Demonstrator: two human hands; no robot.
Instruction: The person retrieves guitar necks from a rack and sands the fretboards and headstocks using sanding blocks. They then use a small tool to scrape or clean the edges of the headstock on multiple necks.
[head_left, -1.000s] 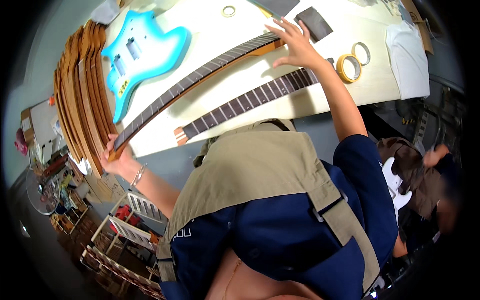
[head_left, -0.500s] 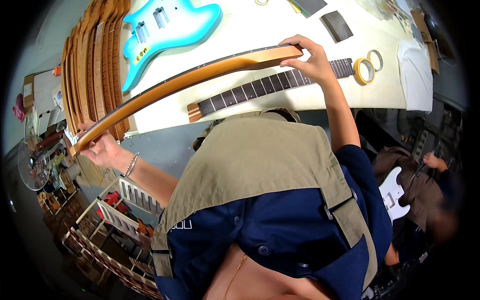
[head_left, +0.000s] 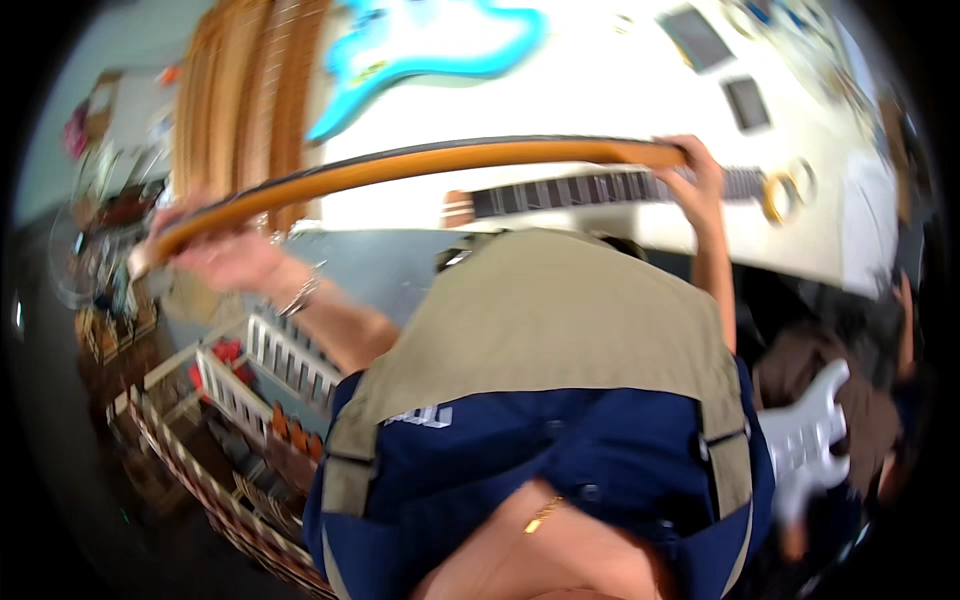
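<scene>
An amber guitar neck is held up across twelve o'clock, its ends gripped near ten by the left hand, half-curled and blurred, and at two by the right hand, closed between thumb and fingers. Both ends are best supported evenly, twisting avoided, and clearance given to the fretted board lying on the desk toward one o'clock.

- Apron: khaki, broad across the front.
- Straps: khaki, a dark band across each.
- Shirt: navy, open at the neck, with dark buttons and a white marking.
- Bracelet: silver-coloured, worn on the left.
- Necklace: gold-coloured.
</scene>
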